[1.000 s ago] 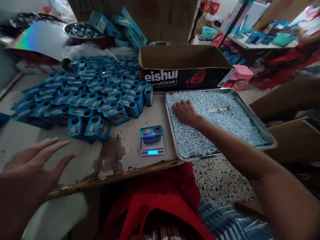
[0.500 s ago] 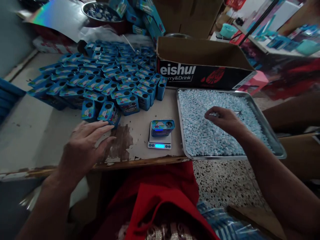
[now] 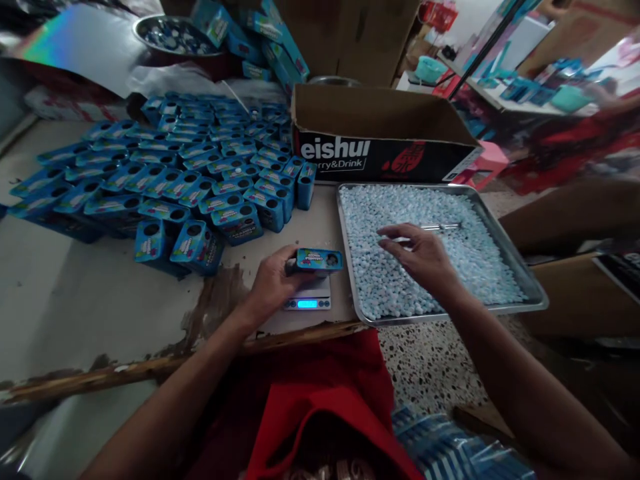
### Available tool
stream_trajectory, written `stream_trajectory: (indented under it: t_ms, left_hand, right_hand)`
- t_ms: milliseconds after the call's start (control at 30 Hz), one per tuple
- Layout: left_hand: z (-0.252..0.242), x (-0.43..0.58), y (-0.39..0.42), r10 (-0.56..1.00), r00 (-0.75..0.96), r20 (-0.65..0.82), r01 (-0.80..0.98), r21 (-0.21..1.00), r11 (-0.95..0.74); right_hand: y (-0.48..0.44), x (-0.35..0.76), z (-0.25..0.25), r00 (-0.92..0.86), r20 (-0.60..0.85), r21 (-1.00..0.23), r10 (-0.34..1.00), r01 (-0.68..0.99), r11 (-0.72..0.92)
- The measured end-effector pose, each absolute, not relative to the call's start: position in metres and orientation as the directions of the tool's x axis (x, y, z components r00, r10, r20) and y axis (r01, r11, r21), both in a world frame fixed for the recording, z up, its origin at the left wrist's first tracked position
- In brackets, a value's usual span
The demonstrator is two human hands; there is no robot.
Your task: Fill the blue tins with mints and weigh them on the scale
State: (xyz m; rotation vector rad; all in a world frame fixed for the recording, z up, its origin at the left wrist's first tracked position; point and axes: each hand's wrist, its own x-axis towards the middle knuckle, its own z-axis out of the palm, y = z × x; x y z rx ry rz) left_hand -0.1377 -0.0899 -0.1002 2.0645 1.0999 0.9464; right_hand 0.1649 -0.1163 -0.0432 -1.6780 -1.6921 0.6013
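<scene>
My left hand [image 3: 274,283] is closed around the left end of a small blue candy box [image 3: 319,259], with printed lettering and a round hole in its top. The box is at a small digital scale [image 3: 307,303] with a lit blue display; I cannot tell whether it still rests on the plate. Over a metal tray [image 3: 537,301] filled with pale blue and white candies [image 3: 395,287], my right hand [image 3: 417,257] hovers palm down. Its thumb and forefinger are curved, tips a little apart, with nothing visible between them. A metal scoop [image 3: 443,227] lies among the candies behind it.
Many similar blue boxes [image 3: 165,180] stand in rows on the left of the table. Behind the tray is an open black-printed carton [image 3: 380,157]. A bowl of small wrapped pieces [image 3: 175,37] sits at the back left. Another person's arm [image 3: 607,97] shows at far right.
My left hand has moved right from beside the standing boxes and taken hold of the box at the scale. My right hand's fingers have spread slightly above the candies. The view has shifted.
</scene>
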Motion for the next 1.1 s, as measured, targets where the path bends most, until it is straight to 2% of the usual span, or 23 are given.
stream_trajectory:
  t_ms: [67, 100, 133, 200, 300, 367, 433, 500, 633, 800, 900, 1000, 1100]
  left_hand:
    - [-0.083, -0.122, -0.078, 0.766, 0.496, 0.41, 0.421, 0.658, -0.625]
    - [-0.073, -0.115, -0.072, 0.686, 0.545, 0.482, 0.42, 0.552, -0.721]
    - [-0.063, -0.107, -0.067, 0.593, 0.596, 0.542, 0.411, 0.429, -0.805]
    - [-0.046, -0.092, -0.058, 0.416, 0.685, 0.598, 0.371, 0.206, -0.906]
    - [-0.034, -0.072, -0.048, 0.258, 0.766, 0.589, 0.309, 0.015, -0.951]
    - [-0.034, -0.063, -0.043, 0.219, 0.772, 0.597, 0.306, -0.048, -0.951]
    - [-0.038, -0.058, -0.039, 0.216, 0.74, 0.637, 0.325, -0.058, -0.944]
    - [-0.043, -0.055, -0.037, 0.226, 0.691, 0.687, 0.337, -0.03, -0.941]
    - [-0.05, -0.046, -0.031, 0.26, 0.617, 0.743, 0.326, 0.059, -0.943]
    - [-0.064, -0.034, -0.023, 0.474, 0.494, 0.729, 0.354, 0.329, -0.876]
    - [-0.072, -0.035, -0.026, 0.702, 0.38, 0.602, 0.356, 0.605, -0.712]
    - [-0.074, -0.049, -0.037, 0.898, 0.232, 0.374, 0.217, 0.88, -0.422]
    - [-0.073, -0.075, -0.055, 0.977, 0.137, 0.164, 0.049, 0.984, -0.172]
  right_hand:
    - [-0.119, 0.145, -0.05, 0.154, -0.041, -0.957, 0.987, 0.277, -0.083]
    - [-0.119, 0.136, -0.054, 0.168, -0.156, -0.985, 0.973, 0.046, -0.166]
    - [-0.118, 0.127, -0.057, 0.158, -0.26, -0.958, 0.953, -0.17, -0.233]
    - [-0.114, 0.114, -0.061, 0.09, -0.389, -0.814, 0.917, -0.5, -0.296]
    - [-0.106, 0.105, -0.063, 0.028, -0.414, -0.612, 0.91, -0.749, -0.255]
    - [-0.101, 0.105, -0.064, 0.06, -0.407, -0.566, 0.911, -0.8, -0.2]
    - [-0.096, 0.108, -0.066, 0.104, -0.4, -0.561, 0.911, -0.813, -0.154]
    - [-0.093, 0.11, -0.066, 0.115, -0.406, -0.514, 0.907, -0.849, -0.123]
    - [-0.092, 0.114, -0.061, 0.076, -0.493, -0.331, 0.867, -0.938, -0.106]
    - [-0.097, 0.117, -0.052, 0.106, -0.586, -0.272, 0.804, -0.96, -0.072]
    - [-0.1, 0.122, -0.052, 0.087, -0.622, -0.26, 0.778, -0.96, -0.101]
    - [-0.104, 0.129, -0.057, 0.035, -0.587, -0.305, 0.809, -0.935, -0.181]
    - [-0.111, 0.137, -0.065, 0.01, -0.475, -0.414, 0.88, -0.885, -0.214]
